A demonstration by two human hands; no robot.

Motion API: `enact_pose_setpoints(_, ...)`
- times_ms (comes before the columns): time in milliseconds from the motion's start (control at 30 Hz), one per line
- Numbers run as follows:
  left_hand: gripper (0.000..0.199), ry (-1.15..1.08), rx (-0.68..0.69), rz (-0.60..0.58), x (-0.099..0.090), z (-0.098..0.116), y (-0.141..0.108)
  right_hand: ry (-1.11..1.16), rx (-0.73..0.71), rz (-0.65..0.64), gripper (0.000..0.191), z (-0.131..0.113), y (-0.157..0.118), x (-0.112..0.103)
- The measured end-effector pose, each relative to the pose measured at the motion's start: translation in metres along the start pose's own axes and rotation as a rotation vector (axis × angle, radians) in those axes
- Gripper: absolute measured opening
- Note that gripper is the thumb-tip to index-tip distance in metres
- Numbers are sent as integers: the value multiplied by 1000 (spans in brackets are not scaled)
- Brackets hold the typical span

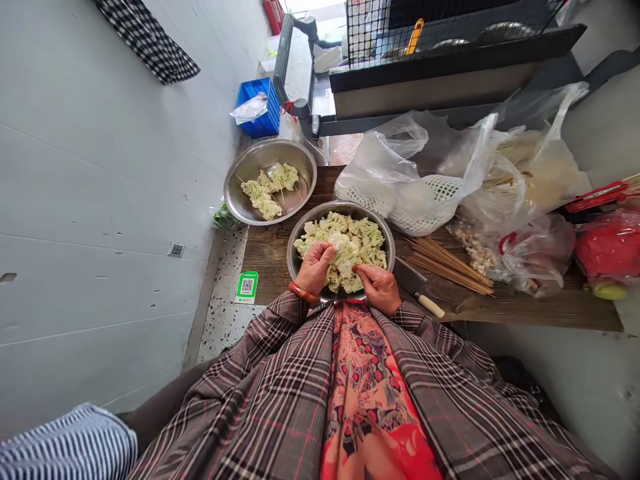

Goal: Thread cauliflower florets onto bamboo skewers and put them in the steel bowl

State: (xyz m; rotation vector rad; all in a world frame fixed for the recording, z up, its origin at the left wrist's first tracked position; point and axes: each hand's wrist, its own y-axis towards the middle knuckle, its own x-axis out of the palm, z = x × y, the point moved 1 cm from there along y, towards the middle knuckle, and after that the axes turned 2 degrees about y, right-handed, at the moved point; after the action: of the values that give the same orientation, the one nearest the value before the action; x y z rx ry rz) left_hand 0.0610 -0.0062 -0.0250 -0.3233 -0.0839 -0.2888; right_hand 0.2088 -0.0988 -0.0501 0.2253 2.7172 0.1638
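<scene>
A steel bowl (291,251) heaped with cauliflower florets (367,233) stands right in front of me. My left hand (314,270) is closed on a pale cauliflower piece (343,251) over this bowl. Close beside that piece, my right hand (379,287) is closed in a pinch on what looks like a thin bamboo skewer, mostly hidden by the fingers. A second, wider steel bowl (233,193) at the left holds skewered cauliflower (265,200), with thin sticks poking out. Loose bamboo skewers (450,263) lie in a bundle to the right.
A knife (427,303) with a pale handle lies right of the front bowl. Plastic bags (400,167) crowd the right of the wooden table (265,257). A blue basket (267,110) is at the back left, a green QR card (247,287) at the left edge.
</scene>
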Motion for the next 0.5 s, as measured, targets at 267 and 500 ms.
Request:
enact_pose_setpoints(267,33,-95,-14,-53,8,-9,-2,-120,21,-3,30,-2,6,4)
enact_pose_setpoints(500,40,-26,16,5,-9,6,16,-191,48,105,33,12,22,-25)
